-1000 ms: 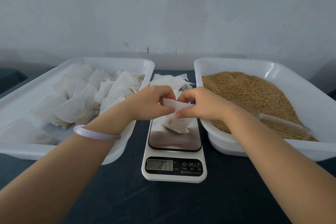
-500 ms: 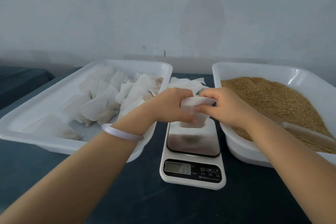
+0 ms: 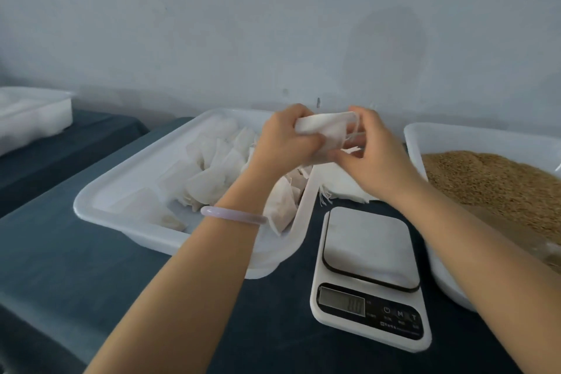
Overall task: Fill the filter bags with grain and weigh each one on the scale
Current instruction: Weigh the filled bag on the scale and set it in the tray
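Both grips are closed on one bag (image 3: 321, 127). My left grip (image 3: 285, 143) has its fingers curled round the left end, and my right grip (image 3: 373, 158) pinches the right end, where loose threads hang out. I hold the bag up in the air, over the far right corner of the left tray (image 3: 121, 188) and well above the scale (image 3: 367, 240). Nothing lies on the scale plate. The display (image 3: 342, 301) is lit, but its digits are too blurred for me to read with any trust.

I cannot tell how much grain the bag holds, nor whether its mouth is drawn tight. I judge that I am closing it by the threads, before it goes with the filled bags (image 3: 218, 179) in the left tray.

What worries me:
- The mouth may be open and could tip down while I work it. Grain would then spill over the filled bags or onto the tabletop (image 3: 91, 267), and the weight would no longer be true.
- The paper looks thin. A hard pull between my two grips could tear it or snap a thread.
- The pinch on the right end is small. If it slips, the bag swings from my left grip and may shed grain.
- My right forearm passes close over the scale and the rim of the grain tray (image 3: 455, 133). A low elbow could press the plate or jog the grain (image 3: 491, 182).
- The empty bags (image 3: 343, 185) lie just under my hands, so a dropped bag could land there and get mixed in.
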The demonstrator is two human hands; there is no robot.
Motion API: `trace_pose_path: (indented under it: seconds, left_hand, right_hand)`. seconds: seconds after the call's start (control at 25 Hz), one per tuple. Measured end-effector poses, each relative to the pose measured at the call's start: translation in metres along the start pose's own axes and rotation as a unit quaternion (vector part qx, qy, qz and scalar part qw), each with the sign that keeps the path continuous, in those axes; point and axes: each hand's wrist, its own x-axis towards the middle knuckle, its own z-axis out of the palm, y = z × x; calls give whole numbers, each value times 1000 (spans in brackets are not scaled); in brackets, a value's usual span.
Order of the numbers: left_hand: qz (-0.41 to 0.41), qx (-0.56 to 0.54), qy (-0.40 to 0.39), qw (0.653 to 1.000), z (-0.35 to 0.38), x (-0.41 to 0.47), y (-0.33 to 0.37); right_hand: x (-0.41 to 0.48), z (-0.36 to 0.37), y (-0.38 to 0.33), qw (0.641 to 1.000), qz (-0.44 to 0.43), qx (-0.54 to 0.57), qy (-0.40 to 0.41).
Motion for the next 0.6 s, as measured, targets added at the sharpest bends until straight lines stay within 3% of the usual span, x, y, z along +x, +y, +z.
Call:
trace_pose_path:
  seconds: [0.16, 0.28, 0.36, 0.48, 0.6]
  left_hand:
    - [-104, 96, -14, 990, -38, 6, -31]
    - [-231, 149, -38, 961, -52, 6, -60]
    - [-289, 227, -73, 927, -49, 7, -77]
    - [-355, 205, -50, 911, -52, 6, -98]
    - [-379, 203, -12, 903, -56, 6, -114]
  right_hand:
    - [9, 41, -12, 998, 3, -9, -69]
    - [16, 66, -25, 986, -5, -42, -160]
    - [20, 84, -36, 966, -19, -94, -241]
    - [21, 104, -47, 922, -25, -201, -329]
    - [18, 113, -48, 892, -30, -281, -352]
